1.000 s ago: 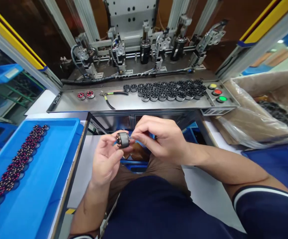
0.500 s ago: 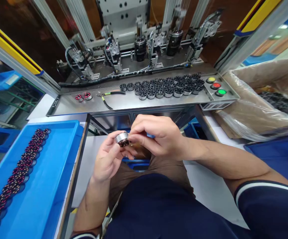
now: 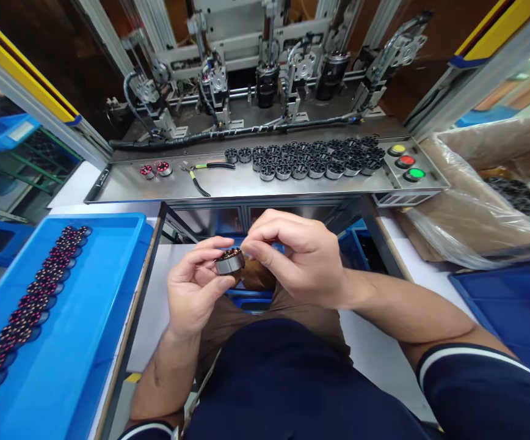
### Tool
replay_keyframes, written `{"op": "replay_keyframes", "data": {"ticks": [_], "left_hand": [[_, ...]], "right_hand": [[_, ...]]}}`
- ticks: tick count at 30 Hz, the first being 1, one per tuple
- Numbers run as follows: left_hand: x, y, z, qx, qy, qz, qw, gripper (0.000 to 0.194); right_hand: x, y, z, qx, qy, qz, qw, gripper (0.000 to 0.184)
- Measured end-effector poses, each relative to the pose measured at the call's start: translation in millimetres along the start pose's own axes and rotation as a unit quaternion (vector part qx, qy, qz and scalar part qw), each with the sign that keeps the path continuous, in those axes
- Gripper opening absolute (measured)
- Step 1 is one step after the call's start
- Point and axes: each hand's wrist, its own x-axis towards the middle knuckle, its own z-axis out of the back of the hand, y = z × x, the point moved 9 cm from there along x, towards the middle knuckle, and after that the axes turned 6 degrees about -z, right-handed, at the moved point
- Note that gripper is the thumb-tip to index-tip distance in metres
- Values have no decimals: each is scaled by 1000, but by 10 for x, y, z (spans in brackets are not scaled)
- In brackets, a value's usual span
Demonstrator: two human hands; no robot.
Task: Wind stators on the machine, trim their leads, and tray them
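Between the thumb and fingers of my left hand [image 3: 196,284] is a wound motor stator [image 3: 231,264], a short silver ring with dark, copper-coloured windings facing up. My right hand [image 3: 295,260] is closed in a pinch at the stator's right upper edge. Whatever lies between its thumb and fingertip is too fine to make out. Beyond my hands, wire cutters [image 3: 198,174] with black and yellow-green handles lie on the metal ledge [image 3: 155,190]. To their left sit two stators with red windings [image 3: 155,170].
Several rows of black-and-silver stators [image 3: 311,160] stand on the ledge, beside yellow, red and green buttons [image 3: 414,175]. Behind is a machine with clamps [image 3: 267,82]. At left, a blue tray [image 3: 86,305] holds a long row of wound stators [image 3: 36,299]. A plastic-lined carton [image 3: 466,220] stands right.
My left hand has turned the stator, so its windings now face up instead of down toward me. My right hand stays pinched beside it. The camera view has shifted slightly.
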Motion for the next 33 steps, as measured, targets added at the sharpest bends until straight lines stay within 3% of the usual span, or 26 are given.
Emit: {"op": "replay_keyframes", "data": {"ticks": [3,6,8,16,18,19,22,24,26,28,33], "left_hand": [[41,15,37,-3,-2,1,1000,30],[75,40,33,-33,14,1,999,29],[87,50,29,-43,22,0,999,28],[102,-33,-2,-12,61,-33,998,26],[95,-47,18,3,59,-34,998,39],[85,-41,55,14,44,-26,999,50],[2,-11,213,66,-21,16,997,67],[-84,-22,249,106,-38,39,993,55],[-157,-57,224,143,-37,52,988,48],[-192,-81,167,169,-29,67,983,49],[-125,-62,71,193,4,85,978,43]], "right_hand": [[-150,-281,-147,136,7,-188,973,21],[-369,-519,-479,316,65,-341,883,32],[-455,-603,-613,382,82,-381,838,37],[-595,-711,-846,533,122,-420,725,48],[-565,-728,-835,523,128,-392,746,43],[-523,-742,-783,499,121,-362,778,42],[-346,-708,-415,309,42,-196,930,36],[-298,-522,-203,122,-6,-44,992,33],[-329,-329,-151,-21,-22,78,996,35],[-374,-222,-168,-92,-24,141,985,39],[-410,-155,-187,-127,-14,148,981,42]]}}
